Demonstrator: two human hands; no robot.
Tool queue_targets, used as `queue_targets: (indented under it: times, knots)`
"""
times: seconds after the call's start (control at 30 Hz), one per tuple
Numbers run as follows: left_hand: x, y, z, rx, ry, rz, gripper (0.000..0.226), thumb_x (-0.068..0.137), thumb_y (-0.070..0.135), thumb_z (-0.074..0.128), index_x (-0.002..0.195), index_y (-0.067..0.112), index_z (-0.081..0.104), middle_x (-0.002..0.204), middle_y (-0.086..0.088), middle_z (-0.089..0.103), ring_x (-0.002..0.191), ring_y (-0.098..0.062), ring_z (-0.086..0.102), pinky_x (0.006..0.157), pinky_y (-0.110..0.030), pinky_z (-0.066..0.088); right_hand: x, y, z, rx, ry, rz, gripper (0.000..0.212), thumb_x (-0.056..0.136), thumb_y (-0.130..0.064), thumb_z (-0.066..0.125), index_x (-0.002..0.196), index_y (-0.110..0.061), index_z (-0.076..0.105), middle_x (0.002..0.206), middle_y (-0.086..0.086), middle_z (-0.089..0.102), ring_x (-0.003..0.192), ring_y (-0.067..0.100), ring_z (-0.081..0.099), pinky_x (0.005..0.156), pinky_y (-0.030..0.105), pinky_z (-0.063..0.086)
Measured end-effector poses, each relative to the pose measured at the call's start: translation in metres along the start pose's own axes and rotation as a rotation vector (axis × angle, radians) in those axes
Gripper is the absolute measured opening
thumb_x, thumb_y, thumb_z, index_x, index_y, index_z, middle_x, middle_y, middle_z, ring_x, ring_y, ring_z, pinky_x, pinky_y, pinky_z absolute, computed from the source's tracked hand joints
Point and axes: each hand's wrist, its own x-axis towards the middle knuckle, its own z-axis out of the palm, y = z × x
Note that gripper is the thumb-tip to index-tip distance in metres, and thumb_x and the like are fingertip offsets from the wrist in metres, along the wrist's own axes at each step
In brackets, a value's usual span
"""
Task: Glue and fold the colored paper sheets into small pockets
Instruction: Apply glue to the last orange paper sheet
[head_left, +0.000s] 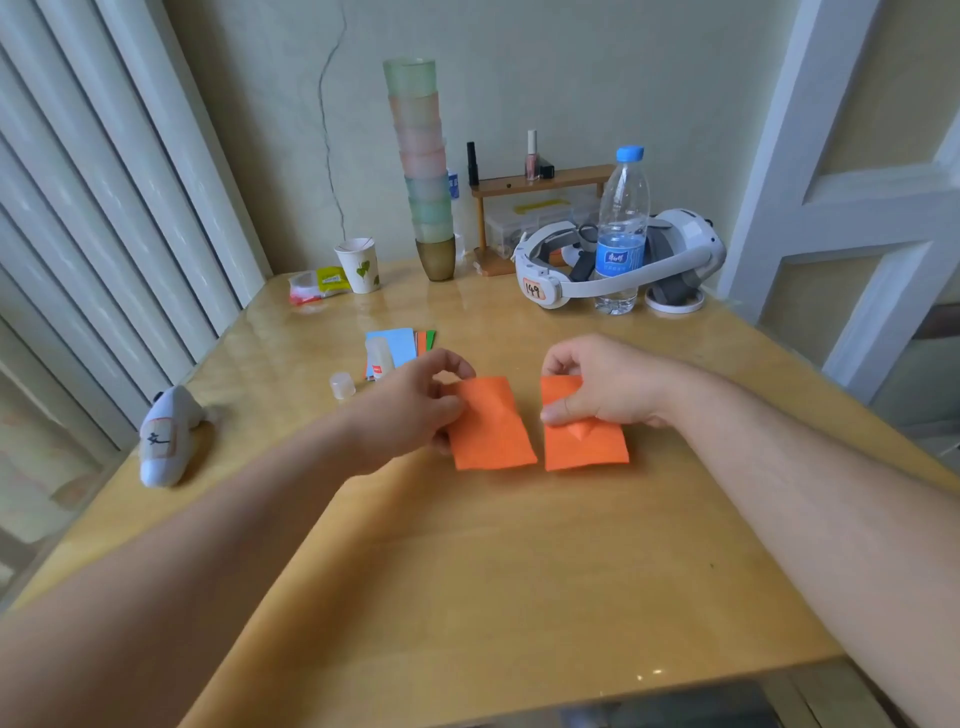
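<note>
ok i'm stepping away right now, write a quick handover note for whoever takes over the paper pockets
Left hand pinches the left orange piece at its left edge.
Right hand pinches the right orange piece near its top.
Both pieces lie side by side on the table, apart.
The glue stick is uncapped on the spare sheets; its cap is beside it.
Done: two orange pieces look folded; gluing can't be confirmed.
Left: the spare sheets.

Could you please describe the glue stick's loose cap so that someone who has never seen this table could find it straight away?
Start at the tall stack of pastel plastic cups by the back wall and come forward to the fanned stack of blue, orange and green paper sheets. The uncapped white glue stick lies on them; left of it, alone on the bare wooden table, stands the small translucent white cap, far smaller than the leaf-printed paper cup behind.
</note>
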Motion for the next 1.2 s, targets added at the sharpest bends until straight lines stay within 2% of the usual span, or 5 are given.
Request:
queue_targets:
  times: [0.33, 0.53, 0.87, 0.97, 1.2]
  knots:
    - [-0.020, -0.018, -0.009, 0.334, 0.015, 0.126, 0.020, 0.104, 0.014, 0.060, 0.101, 0.029, 0.073, 0.075, 0.019, 0.068, 0.062, -0.006, 0.066, 0.064, -0.016, 0.051, 0.024, -0.002, 0.009, -0.788, 0.322, -0.116, 0.025, 0.087, -0.046, 0.079, 0.107, -0.042, 0.064, 0.113, -0.013, 0.048, 0.119, 0.020, 0.041, 0.100, 0.044, 0.038]
    - [-0.029, -0.019, -0.029, 0.385, -0.134, 0.075, 0.024, 0.102, 0.017, 0.062, 0.110, 0.037, 0.072, 0.074, 0.011, 0.068, 0.065, -0.002, 0.060, 0.065, -0.014, 0.049, 0.027, -0.028, 0.044, -0.476, 0.165, -0.165, 0.011, 0.093, -0.039, 0.075, 0.101, -0.032, 0.075, 0.091, -0.011, 0.068, 0.083, 0.006, 0.061, 0.075, 0.025, 0.047]
    - [-0.039, -0.035, -0.037, 0.396, -0.106, 0.112, 0.019, 0.097, 0.028, 0.073, 0.109, 0.042, 0.075, 0.063, 0.029, 0.058, 0.061, 0.003, 0.052, 0.062, -0.010, 0.039, 0.081, -0.068, 0.106, 0.012, 0.103, -0.129, 0.052, 0.088, -0.038, 0.082, 0.134, -0.020, 0.067, 0.086, -0.015, 0.058, 0.073, 0.002, 0.056, 0.070, 0.026, 0.045]
    - [-0.040, -0.042, -0.036, 0.397, -0.067, 0.142, 0.020, 0.094, 0.027, 0.074, 0.108, 0.040, 0.076, 0.067, 0.023, 0.059, 0.064, 0.002, 0.054, 0.064, -0.012, 0.040, 0.091, -0.074, 0.118, -0.049, 0.033, -0.137, 0.023, 0.089, -0.033, 0.081, 0.110, -0.026, 0.076, 0.072, -0.020, 0.056, 0.061, -0.009, 0.055, 0.063, 0.018, 0.040]
    - [-0.041, -0.042, -0.028, 0.458, 0.036, 0.261, 0.028, 0.088, 0.022, 0.078, 0.110, 0.039, 0.076, 0.083, 0.013, 0.071, 0.073, -0.002, 0.061, 0.070, -0.012, 0.045, 0.080, -0.066, 0.103, 0.132, 0.161, -0.109, 0.017, 0.105, -0.040, 0.054, 0.109, -0.027, 0.064, 0.099, 0.002, 0.076, 0.086, 0.023, 0.070, 0.077, 0.042, 0.055]
